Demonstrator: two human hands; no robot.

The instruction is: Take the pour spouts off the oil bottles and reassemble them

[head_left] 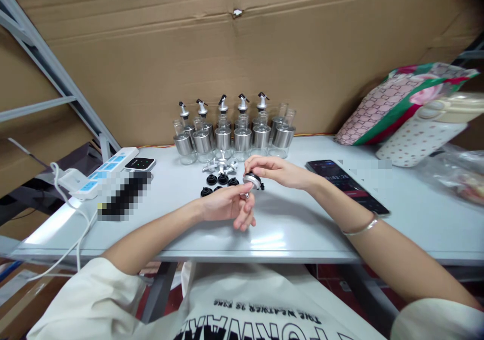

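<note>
Above the middle of the table, my left hand grips a silver pourer spout with a black base, its other fingers loosely curled below. My right hand closes its fingertips on the black part from above. Just behind my left hand lie several black stoppers, partly hidden by it. Beyond them sits a small heap of loose silver spouts. Glass bottles with steel sleeves stand upright in rows behind; several in the back row carry silver spouts with black tips.
To the right are a phone, a dotted bottle, a patterned bag and a clear plastic bag. On the left lie a power strip with white cables and a small black-faced device. Cardboard walls the back.
</note>
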